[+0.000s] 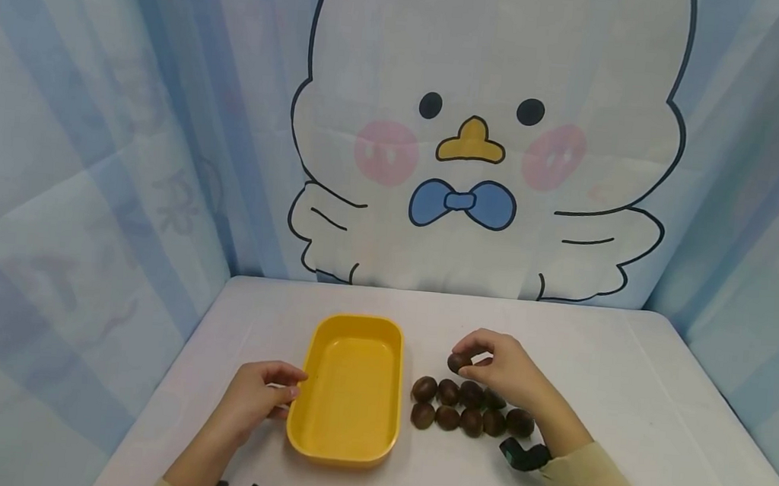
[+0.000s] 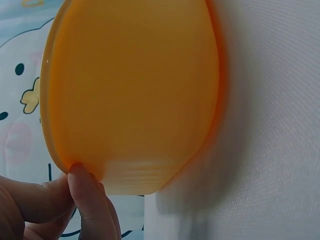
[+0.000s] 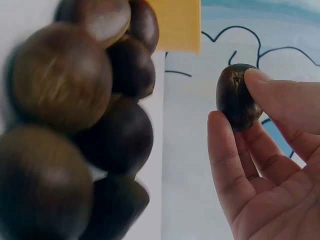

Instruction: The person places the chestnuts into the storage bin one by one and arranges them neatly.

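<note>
My right hand [image 1: 503, 366] pinches a dark brown chestnut [image 1: 458, 364] between thumb and fingertips, above and behind the other chestnuts. The right wrist view shows this chestnut [image 3: 237, 97] raised, with a pale rough patch near its top. Several more chestnuts [image 1: 447, 417] lie on the table in two rows, partly covered by the right hand at their far right end. To their left stands a yellow rectangular tray [image 1: 342, 453] with nothing in it. My left hand [image 1: 255, 400] pinches the tray's left rim, and in the left wrist view thumb and finger [image 2: 87, 195] meet at that edge.
A white-covered table [image 1: 453, 481] carries everything. Behind it hangs a curtain [image 1: 471, 257] printed with a white cartoon bird, and blue-striped curtains [image 1: 77, 195] close both sides. Dark wrist-worn devices [image 1: 525, 456] sit on both arms.
</note>
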The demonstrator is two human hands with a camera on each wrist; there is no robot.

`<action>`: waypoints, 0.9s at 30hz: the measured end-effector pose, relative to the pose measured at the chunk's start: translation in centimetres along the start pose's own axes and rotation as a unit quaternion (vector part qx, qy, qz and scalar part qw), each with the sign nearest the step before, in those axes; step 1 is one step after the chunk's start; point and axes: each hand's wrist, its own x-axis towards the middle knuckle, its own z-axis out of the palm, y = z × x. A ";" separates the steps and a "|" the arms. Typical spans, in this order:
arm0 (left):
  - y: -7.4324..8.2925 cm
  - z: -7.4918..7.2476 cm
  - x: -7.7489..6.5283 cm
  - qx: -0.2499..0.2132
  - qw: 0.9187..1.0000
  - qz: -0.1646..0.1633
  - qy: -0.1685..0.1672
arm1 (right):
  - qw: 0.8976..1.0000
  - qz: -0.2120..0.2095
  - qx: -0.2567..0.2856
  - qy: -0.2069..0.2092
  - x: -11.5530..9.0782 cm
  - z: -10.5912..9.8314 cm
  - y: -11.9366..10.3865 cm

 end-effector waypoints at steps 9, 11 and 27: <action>0.0 0.0 0.1 0.007 1.000 0.005 0.002 | 1.000 -0.016 -0.006 -0.007 1.7 1.0 -2.5; 0.0 0.0 0.0 0.007 1.000 0.004 0.004 | 1.000 -0.024 -0.002 -0.015 2.1 1.3 -2.9; 0.0 0.1 -0.1 0.004 1.000 0.001 0.003 | 0.998 -0.041 0.019 -0.049 4.5 3.3 -5.9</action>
